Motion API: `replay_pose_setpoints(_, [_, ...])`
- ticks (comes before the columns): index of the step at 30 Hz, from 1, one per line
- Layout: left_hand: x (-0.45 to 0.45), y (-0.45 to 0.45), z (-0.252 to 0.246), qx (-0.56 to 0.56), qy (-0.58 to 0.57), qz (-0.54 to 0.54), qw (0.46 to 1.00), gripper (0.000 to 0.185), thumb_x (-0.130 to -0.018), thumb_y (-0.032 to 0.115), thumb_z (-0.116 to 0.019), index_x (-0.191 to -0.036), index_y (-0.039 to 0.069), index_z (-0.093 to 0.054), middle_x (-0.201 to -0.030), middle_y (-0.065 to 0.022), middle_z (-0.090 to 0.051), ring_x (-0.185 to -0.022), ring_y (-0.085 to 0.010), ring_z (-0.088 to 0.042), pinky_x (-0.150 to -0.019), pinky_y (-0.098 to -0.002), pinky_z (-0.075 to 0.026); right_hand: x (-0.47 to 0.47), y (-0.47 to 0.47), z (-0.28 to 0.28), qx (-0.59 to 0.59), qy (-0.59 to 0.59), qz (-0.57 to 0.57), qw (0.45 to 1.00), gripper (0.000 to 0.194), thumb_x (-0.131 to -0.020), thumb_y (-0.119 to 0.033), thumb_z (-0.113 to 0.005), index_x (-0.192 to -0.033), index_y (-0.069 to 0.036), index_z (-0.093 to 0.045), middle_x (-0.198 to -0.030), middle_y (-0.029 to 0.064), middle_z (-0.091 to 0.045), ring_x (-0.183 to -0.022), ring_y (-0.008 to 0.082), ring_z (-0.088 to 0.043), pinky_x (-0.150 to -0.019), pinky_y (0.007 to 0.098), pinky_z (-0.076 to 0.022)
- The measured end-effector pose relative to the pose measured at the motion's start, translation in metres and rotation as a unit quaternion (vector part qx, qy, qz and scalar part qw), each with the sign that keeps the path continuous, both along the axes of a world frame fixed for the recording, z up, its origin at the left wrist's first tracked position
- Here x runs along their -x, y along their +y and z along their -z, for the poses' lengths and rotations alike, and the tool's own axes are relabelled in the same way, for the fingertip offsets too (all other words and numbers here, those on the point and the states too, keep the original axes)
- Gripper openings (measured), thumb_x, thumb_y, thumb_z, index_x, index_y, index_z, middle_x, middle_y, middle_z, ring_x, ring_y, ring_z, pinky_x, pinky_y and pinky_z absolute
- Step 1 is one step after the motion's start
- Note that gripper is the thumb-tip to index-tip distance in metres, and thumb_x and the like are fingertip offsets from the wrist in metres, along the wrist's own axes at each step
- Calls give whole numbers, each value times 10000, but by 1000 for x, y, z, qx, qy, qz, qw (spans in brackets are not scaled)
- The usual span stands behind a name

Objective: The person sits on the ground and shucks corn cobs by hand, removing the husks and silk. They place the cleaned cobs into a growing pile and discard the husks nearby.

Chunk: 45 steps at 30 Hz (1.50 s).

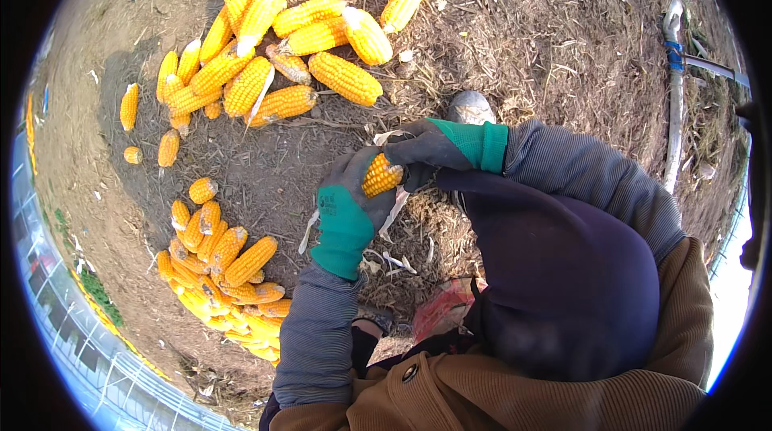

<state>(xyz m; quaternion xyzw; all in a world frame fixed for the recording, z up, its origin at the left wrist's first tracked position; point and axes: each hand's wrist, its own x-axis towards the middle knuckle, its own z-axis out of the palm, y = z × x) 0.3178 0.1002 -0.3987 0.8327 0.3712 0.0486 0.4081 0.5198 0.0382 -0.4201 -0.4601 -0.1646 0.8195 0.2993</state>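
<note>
My left hand [350, 202], in a green-and-dark-grey work glove, is wrapped around an ear of corn [382, 176] with orange-yellow kernels showing. My right hand [431, 146], gloved the same way, closes on the ear's other end from the right. Its fingers hide that end, and a scrap of pale husk [389, 136] pokes out beside them. A dry strip of husk [395, 214] hangs below the ear. Both hands are over bare ground, close to my dark-covered knee [561, 274].
Beyond my hands lies a loose pile of husked corn ears [241, 69]. A denser heap of corn [223, 286] sits left of my forearm. Husk scraps [392, 262] and a red bag [446, 307] lie near my feet. A white pipe [674, 99] runs at the right.
</note>
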Motion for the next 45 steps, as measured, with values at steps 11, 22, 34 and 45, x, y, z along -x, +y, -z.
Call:
replay_pose_setpoints(11, [-15,-5,0,343,-142,-162,914,587,-732,47,-790,-1272,26,-561,-1141,-88,-650,-999,-174,-645,-878,-335,-540,-5,-9,15,-9,-71,87,994,166,-852,-71,-559,-940,34,-651,-754,108,-689,-609,187,-679,-547,282,-557])
replay_pose_setpoints(22, [-8,-2,7,356,-115,-154,915,591,-713,27,-792,-1260,24,-567,-1140,-90,-652,-1000,-175,-646,-883,-339,-541,-6,-2,2,15,-7,65,998,276,-923,-233,-623,-1021,19,-680,-803,111,-698,-656,183,-697,-599,299,-582])
replay_pose_setpoints(34, [32,9,23,457,-160,-273,831,493,-802,141,-722,-1244,-4,-557,-1010,-124,-681,-847,-221,-679,-731,-353,-573,-12,-2,22,102,127,200,966,422,-985,-396,-557,-1194,-33,-609,-1044,98,-671,-835,190,-686,-747,366,-591])
replay_pose_setpoints(45, [135,80,-28,233,-33,-307,922,444,-796,125,-740,-1203,-2,-616,-1008,-70,-679,-879,-162,-648,-766,-301,-524,-20,-14,51,-201,-260,15,944,214,-971,-161,-606,-1113,-6,-644,-989,0,-673,-918,85,-591,-836,285,-492])
